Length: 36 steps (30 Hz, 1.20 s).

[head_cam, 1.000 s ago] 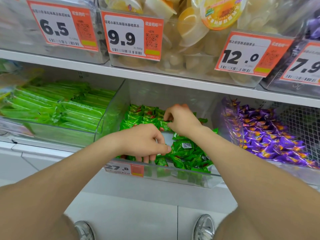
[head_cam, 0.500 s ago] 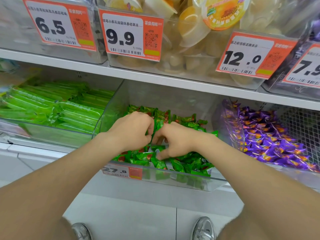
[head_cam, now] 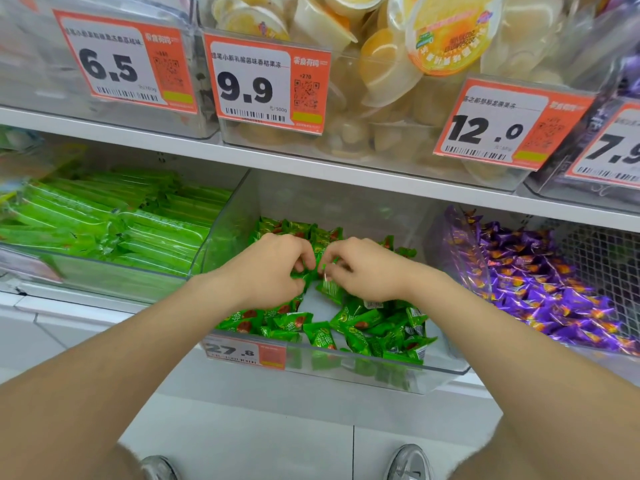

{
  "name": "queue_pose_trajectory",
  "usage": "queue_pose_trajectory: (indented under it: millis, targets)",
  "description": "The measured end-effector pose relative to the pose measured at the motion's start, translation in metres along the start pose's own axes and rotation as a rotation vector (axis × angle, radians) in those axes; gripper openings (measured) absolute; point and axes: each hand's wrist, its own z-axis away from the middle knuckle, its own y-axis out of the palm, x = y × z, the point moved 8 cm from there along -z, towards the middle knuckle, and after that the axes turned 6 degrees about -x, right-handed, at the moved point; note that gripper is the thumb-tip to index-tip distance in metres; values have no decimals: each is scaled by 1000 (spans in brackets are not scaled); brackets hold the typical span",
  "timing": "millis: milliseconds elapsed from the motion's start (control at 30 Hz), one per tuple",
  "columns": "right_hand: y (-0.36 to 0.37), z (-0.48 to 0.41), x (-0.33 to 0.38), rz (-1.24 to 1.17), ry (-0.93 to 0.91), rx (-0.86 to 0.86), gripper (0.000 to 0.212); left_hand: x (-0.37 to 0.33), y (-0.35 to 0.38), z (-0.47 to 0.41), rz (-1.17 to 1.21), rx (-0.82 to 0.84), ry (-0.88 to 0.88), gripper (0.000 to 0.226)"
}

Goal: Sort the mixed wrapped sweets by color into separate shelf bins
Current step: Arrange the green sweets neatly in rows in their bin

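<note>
Sweets (head_cam: 363, 323), crinkly green, pinched by L hand (head_cam: 273, 268) & R hand (head_cam: 367, 271)

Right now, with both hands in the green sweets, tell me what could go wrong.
The green sweets lie heaped against the middle bin's front lip; stirring could push some onto the floor.
The left hand and right hand pinch wrappers close together; a loose grip may drop one.
The purple sweets sit just beside; a flicked piece could land there.

Head view, forward-down, close to middle bin (head_cam: 227, 233)
</note>
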Motion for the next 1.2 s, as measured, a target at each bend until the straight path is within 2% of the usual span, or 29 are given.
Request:
queue_pose_trajectory:
  millis: [100, 167, 267, 300, 433, 567, 667, 867, 967, 1200]
  targets:
    - [-17, 8, -10, -353, 119, -100, 16, -1, -2, -2, 181, -21, -79, 47]
    - [-23, 14, -15, -576, 192, -167, 19, 1, -2, -3, 383, -40, -170, 42]
    - [-25, 18, -19, -653, 217, -222, 13, 4, -5, -2, 590, -83, -249, 27]
    - [-25, 18, -20, -627, 209, -222, 11, 4, -7, -3, 561, -100, -244, 24]
    - [-23, 11, -23, -415, 164, -233, 29, 4, -11, -7, 318, -162, -165, 28]
    - [-17, 1, -29, -94, 207, -234, 27, 13, -7, -12, 103, -197, -139, 37]
    - [-6, -5, -32, 8, 245, -221, 27, 14, 0, -14, -107, -157, -99, 49]
    - [8, -14, -29, 301, 292, -190, 31, 12, 5, -13, -172, -106, -88, 50]
    - [10, -15, -33, 327, 305, -174, 30, 11, 6, -13, -182, -92, -84, 47]
    - [10, -18, -25, 164, 211, -211, 29, 12, 10, -12, -241, -62, -77, 48]
